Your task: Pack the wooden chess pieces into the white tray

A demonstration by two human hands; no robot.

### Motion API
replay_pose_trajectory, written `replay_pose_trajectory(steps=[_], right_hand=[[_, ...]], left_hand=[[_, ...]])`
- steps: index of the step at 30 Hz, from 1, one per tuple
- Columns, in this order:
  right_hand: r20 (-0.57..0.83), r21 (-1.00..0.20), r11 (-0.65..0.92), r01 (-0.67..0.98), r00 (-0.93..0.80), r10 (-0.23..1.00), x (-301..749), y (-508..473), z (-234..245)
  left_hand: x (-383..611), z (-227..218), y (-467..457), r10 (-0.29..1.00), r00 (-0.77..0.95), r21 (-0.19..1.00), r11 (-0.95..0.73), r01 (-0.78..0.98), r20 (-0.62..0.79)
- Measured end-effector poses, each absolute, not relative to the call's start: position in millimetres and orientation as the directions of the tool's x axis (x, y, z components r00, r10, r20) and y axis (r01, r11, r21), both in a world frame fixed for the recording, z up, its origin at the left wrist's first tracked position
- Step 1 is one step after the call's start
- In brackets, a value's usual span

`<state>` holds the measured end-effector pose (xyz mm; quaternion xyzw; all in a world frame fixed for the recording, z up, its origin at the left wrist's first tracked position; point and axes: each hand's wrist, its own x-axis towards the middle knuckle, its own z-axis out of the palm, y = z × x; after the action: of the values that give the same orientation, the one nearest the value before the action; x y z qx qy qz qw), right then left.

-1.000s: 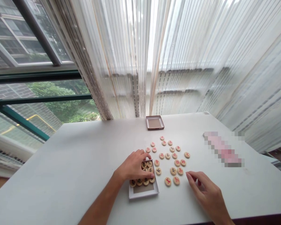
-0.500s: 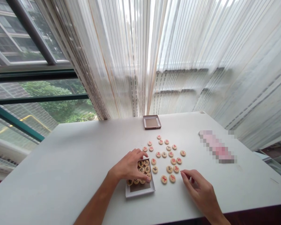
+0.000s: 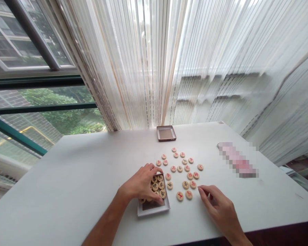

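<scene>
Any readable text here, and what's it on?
"兵", red: round pale piece nearest the right hand
"卒", black: round pale piece just left of it
"炮", black, probably: round pale piece inside the shallow white rectangular box
Other pieces: characters too small, blurred or covered by the left hand to read surely.
Pink pixelated patch: nothing legible.

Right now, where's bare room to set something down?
Free: the white table between its left edge and the left hand, and the patch between the right hand and the pixelated pink item. Crowded: between the box and right hand, loose discs spread back toward the far tray.
</scene>
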<state>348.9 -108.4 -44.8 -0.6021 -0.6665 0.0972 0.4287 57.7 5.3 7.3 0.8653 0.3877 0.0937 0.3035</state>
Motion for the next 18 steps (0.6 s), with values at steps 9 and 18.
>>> replay_pose_trajectory(steps=[9, 18], right_hand=[[0.454, -0.645, 0.254, 0.720, 0.094, 0.886, 350.3, -108.6, -44.9], [0.454, -0.662, 0.265, 0.701, 0.093, 0.886, 348.9, -106.9, -43.6]], left_hand=[[55.1, 9.1, 6.3, 0.741, 0.665, 0.617, -0.478, 0.624, -0.098], [49.9, 7.9, 12.2, 0.729, 0.676, 0.658, -0.456, 0.599, -0.110]])
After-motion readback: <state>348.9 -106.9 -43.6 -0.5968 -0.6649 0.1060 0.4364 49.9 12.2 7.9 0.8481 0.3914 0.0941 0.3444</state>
